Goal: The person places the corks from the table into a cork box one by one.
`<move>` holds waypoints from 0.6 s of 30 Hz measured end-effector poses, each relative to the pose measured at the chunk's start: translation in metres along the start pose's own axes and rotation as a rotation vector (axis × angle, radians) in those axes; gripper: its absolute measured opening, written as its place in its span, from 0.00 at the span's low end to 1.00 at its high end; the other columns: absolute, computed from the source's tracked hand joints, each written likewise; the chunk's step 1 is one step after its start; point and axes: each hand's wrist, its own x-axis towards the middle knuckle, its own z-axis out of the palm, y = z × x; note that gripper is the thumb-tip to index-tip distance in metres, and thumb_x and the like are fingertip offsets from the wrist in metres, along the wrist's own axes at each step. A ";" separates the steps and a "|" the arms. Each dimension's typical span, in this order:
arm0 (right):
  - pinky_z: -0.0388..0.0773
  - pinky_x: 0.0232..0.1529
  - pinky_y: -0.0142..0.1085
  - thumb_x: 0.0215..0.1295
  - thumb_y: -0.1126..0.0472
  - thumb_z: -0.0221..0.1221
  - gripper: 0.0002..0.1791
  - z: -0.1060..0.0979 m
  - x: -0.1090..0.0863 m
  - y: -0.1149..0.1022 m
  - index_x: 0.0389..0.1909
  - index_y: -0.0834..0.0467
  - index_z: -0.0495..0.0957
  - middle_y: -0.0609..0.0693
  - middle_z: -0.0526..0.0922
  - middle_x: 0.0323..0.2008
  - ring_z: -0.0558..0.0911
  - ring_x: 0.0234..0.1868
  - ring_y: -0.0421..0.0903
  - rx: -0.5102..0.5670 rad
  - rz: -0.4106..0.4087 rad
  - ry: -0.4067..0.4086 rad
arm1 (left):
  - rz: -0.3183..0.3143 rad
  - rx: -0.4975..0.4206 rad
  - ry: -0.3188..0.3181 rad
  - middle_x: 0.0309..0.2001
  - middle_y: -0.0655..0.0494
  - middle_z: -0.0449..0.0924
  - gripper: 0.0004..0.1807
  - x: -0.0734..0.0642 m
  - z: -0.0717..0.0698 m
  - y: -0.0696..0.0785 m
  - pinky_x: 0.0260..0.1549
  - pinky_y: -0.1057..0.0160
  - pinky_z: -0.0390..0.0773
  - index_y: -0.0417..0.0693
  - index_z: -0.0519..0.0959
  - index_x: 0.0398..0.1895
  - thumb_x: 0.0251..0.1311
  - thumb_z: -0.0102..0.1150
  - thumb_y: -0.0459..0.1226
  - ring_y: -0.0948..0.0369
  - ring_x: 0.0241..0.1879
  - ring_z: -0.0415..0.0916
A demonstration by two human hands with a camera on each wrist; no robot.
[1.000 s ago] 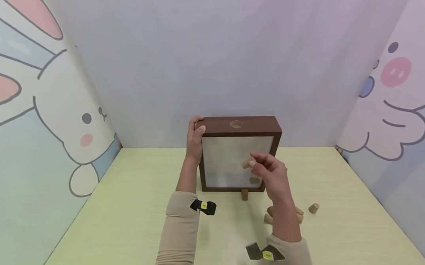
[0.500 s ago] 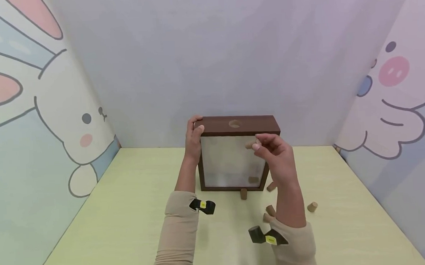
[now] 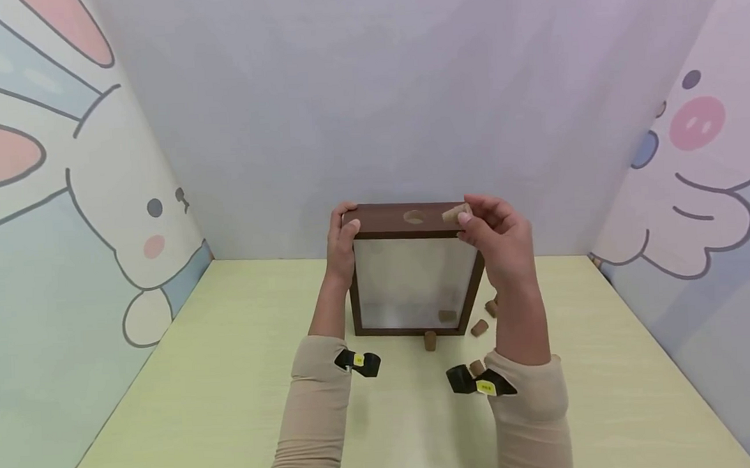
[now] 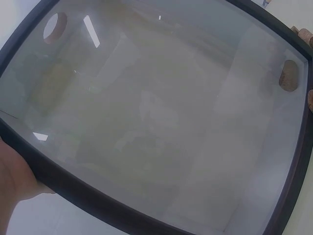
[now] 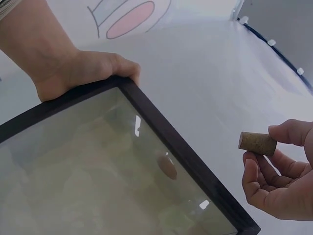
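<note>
A dark brown box frame (image 3: 380, 218) with a clear front pane (image 3: 408, 281) stands upright on the table, a round hole (image 3: 415, 217) in its top. My left hand (image 3: 341, 244) grips its upper left corner, thumb on the front side and fingers over the top. Between thumb and fingers my right hand (image 3: 501, 239) pinches a cork (image 5: 257, 143), held sideways near the top right corner, to the right of the hole. Behind the pane one cork (image 4: 289, 76) lies at the bottom right.
One cork (image 3: 430, 340) stands just in front of the frame's lower edge. Several more lie to the right, such as a cork (image 3: 479, 328) beside the frame, partly hidden by my right arm. A pale wall (image 3: 370, 122) rises behind the yellow-green table (image 3: 243, 379).
My right hand has risen from before the pane to the height of the frame's top, carrying the cork up and slightly right. My left hand keeps its grip on the corner.
</note>
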 end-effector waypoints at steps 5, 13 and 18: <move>0.73 0.37 0.34 0.58 0.68 0.61 0.14 0.004 0.017 -0.007 0.47 0.65 0.78 0.53 0.79 0.36 0.76 0.32 0.46 0.019 0.012 0.007 | -0.005 -0.002 -0.002 0.66 0.44 0.51 0.28 0.001 0.000 0.000 0.57 0.50 0.50 0.33 0.59 0.59 0.58 0.40 0.41 0.55 0.64 0.48; 0.72 0.35 0.35 0.58 0.64 0.62 0.16 0.013 0.044 -0.013 0.47 0.63 0.79 0.53 0.79 0.37 0.75 0.35 0.48 -0.134 0.098 -0.033 | -0.021 -0.015 0.003 0.67 0.47 0.50 0.28 0.007 -0.006 -0.017 0.57 0.50 0.49 0.36 0.60 0.60 0.58 0.41 0.42 0.56 0.64 0.48; 0.75 0.38 0.36 0.58 0.60 0.63 0.20 0.018 0.059 -0.014 0.50 0.64 0.77 0.54 0.78 0.46 0.77 0.42 0.48 -0.302 0.217 -0.084 | -0.007 -0.013 0.016 0.67 0.52 0.51 0.28 0.010 -0.007 -0.029 0.57 0.51 0.49 0.41 0.61 0.60 0.57 0.43 0.46 0.59 0.64 0.48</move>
